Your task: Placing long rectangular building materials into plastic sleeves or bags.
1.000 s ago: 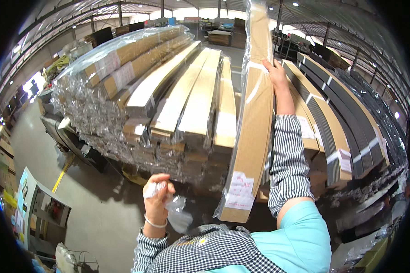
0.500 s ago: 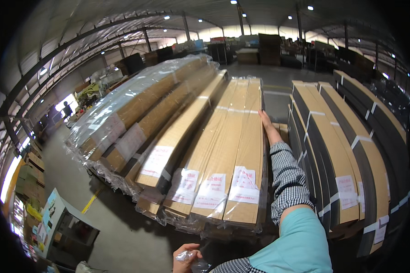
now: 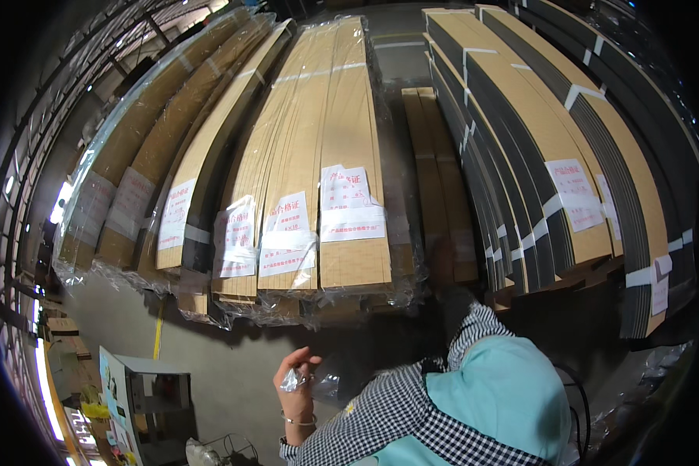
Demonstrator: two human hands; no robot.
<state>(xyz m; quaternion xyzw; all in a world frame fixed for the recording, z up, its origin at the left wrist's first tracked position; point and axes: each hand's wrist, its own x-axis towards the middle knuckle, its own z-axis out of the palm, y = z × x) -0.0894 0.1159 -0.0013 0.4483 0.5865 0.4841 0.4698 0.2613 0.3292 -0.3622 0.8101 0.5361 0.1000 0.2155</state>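
My left hand (image 3: 293, 400) is in front of the stacks, a bracelet on its wrist. Its fingers curl round a crumpled piece of clear plastic film (image 3: 326, 384). My right hand (image 3: 443, 262) reaches low into the dark gap beside the middle stack; shadow hides its fingers. To its left lies a stack of long tan cardboard-topped bundles (image 3: 349, 124), covered by clear wrap that hangs ragged at the near end. White labels (image 3: 352, 203) with red print sit on the near ends, crossed by pale straps. Lower in the gap lie narrow brown bundles (image 3: 427, 147).
On the right stand strapped stacks of dark boards (image 3: 520, 179) with tan tops. More wrapped bundles (image 3: 140, 147) lie at the left. A grey cabinet (image 3: 155, 404) stands at the lower left, by a yellow floor line (image 3: 159, 330). Plastic film (image 3: 637, 388) lies at the lower right.
The view has tipped downward. My right hand has come back from the middle stack's far right edge into the gap near its front end. My left hand still holds the film.
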